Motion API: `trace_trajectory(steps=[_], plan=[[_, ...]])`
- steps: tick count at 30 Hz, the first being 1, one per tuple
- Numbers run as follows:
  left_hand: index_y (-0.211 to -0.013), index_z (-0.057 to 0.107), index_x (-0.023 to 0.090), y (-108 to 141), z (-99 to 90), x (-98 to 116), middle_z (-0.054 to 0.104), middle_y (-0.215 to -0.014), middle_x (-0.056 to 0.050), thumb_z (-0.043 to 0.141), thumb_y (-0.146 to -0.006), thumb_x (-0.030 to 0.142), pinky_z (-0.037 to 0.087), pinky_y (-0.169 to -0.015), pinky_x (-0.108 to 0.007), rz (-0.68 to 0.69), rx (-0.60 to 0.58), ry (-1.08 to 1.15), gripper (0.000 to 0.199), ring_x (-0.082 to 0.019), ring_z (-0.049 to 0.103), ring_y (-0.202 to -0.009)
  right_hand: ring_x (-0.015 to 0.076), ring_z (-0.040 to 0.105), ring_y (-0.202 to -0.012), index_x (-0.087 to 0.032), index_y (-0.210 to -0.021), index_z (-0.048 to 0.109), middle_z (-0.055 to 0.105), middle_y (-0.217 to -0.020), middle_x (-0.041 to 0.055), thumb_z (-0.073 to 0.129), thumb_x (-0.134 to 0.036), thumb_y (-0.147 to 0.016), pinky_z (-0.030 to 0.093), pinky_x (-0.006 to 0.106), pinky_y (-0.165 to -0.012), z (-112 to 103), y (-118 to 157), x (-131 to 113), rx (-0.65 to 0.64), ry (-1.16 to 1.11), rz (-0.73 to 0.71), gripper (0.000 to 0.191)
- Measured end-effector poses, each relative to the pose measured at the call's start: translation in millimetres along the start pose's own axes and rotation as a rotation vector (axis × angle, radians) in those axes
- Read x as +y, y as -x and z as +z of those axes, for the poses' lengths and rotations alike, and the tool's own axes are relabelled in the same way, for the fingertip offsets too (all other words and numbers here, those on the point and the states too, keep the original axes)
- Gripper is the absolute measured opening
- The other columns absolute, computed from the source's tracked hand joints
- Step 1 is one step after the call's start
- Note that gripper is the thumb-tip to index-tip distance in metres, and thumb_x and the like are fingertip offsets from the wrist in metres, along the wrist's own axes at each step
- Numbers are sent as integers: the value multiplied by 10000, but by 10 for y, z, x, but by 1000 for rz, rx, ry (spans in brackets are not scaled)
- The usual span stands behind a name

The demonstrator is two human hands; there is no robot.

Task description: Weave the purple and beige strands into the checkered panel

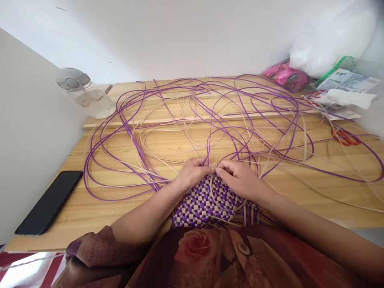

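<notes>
A piece of purple and beige checkered weaving (193, 204) lies at the table's front edge, against the person's patterned clothing. My left hand (195, 174) is closed at the top edge of the weaving, thumb and fingers pinching it beside some purple strands. Right next to it, my right hand (238, 178) pinches a beige strand (212, 188) that curves down over the woven surface. The fingertips of both hands nearly meet. Long purple strands (132, 136) and beige ones fan out from the weaving in wide loops across the table.
On the wooden table (72, 204), a black phone (49, 202) lies at the left. A clear bottle with a grey lid (85, 94) stands at the back left. Red-handled scissors (346, 137), pink items (285, 76) and plastic bags (327, 44) are at the right.
</notes>
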State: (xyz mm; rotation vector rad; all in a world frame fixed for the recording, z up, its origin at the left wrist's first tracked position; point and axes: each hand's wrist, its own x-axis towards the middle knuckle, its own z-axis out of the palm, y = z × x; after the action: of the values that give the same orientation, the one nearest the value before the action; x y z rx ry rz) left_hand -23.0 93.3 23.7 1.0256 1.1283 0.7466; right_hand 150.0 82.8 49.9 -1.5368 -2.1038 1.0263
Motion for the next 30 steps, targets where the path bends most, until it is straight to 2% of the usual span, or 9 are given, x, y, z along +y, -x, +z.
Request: trace_trajectory(steps=[5, 13, 17, 20, 22, 24, 26, 28, 30], plan=[[-689, 643, 142, -41, 22, -51, 563, -611, 26, 666, -672, 336, 356, -567, -238, 47, 32, -77, 196, -105, 465, -569, 81, 438, -459, -183, -675, 470, 484, -540, -43, 461, -338, -881, 320, 220, -470, 126, -2, 115, -36, -390, 70, 258], [-727, 630, 145, -9, -3, -34, 541, -627, 26, 678, -694, 415, 341, -571, -224, 140, 28, -244, 276, -99, 443, -591, 71, 385, -449, -183, -650, 434, 446, -504, -54, 501, -326, -870, 269, 216, -458, 143, 54, 194, -16, -396, 7, 270], [-717, 657, 138, -18, 6, -30, 566, -630, 8, 692, -672, 473, 354, -570, -236, 83, 11, -215, 339, -112, 466, -584, 75, 394, -438, -185, -676, 449, 458, -513, -51, 475, -360, -902, 285, 220, -454, 148, 96, 279, -22, -450, 0, 288], [-735, 682, 131, -15, 8, -28, 590, -644, -6, 703, -658, 482, 364, -570, -238, 47, 17, -170, 360, -120, 485, -590, 99, 452, -491, -187, -708, 486, 502, -558, -30, 434, -373, -932, 342, 241, -497, 82, 159, 260, 17, -311, -48, 295], [-743, 687, 129, 2, 4, -14, 600, -652, -10, 701, -663, 473, 363, -561, -234, 32, 12, -140, 353, -114, 480, -579, 147, 556, -678, -186, -844, 571, 610, -732, 20, 491, -377, -911, 427, 288, -643, 9, 226, 178, 168, -77, -159, 217], [-743, 685, 125, 27, -2, 4, 607, -656, -13, 700, -666, 461, 358, -549, -229, 25, 0, -108, 344, -108, 476, -568, 217, 570, -949, -195, -969, 604, 645, -987, 72, 621, -407, -832, 427, 379, -862, -51, 311, 60, 289, 141, -321, 253], [-775, 694, 124, 51, -7, 16, 631, -689, -22, 700, -670, 457, 377, -563, -230, 40, -25, -74, 349, -119, 508, -596, 263, 509, -1105, -211, -933, 619, 622, -1115, 74, 713, -415, -756, 355, 444, -987, -72, 399, -56, 253, 269, -454, 286], [-821, 704, 128, 65, -11, 16, 660, -744, -33, 693, -683, 464, 408, -605, -239, 78, -53, -42, 363, -138, 550, -655, 248, 509, -1095, -212, -831, 610, 631, -1072, 54, 681, -328, -800, 353, 436, -992, -58, 468, -138, 121, 314, -504, 140], [-817, 703, 136, 68, -17, 5, 669, -767, -32, 686, -692, 475, 420, -633, -244, 113, -68, -22, 363, -143, 564, -681, 208, 535, -1012, -202, -841, 591, 629, -995, 56, 562, -207, -877, 405, 382, -931, -49, 502, -177, 59, 305, -479, 47]])
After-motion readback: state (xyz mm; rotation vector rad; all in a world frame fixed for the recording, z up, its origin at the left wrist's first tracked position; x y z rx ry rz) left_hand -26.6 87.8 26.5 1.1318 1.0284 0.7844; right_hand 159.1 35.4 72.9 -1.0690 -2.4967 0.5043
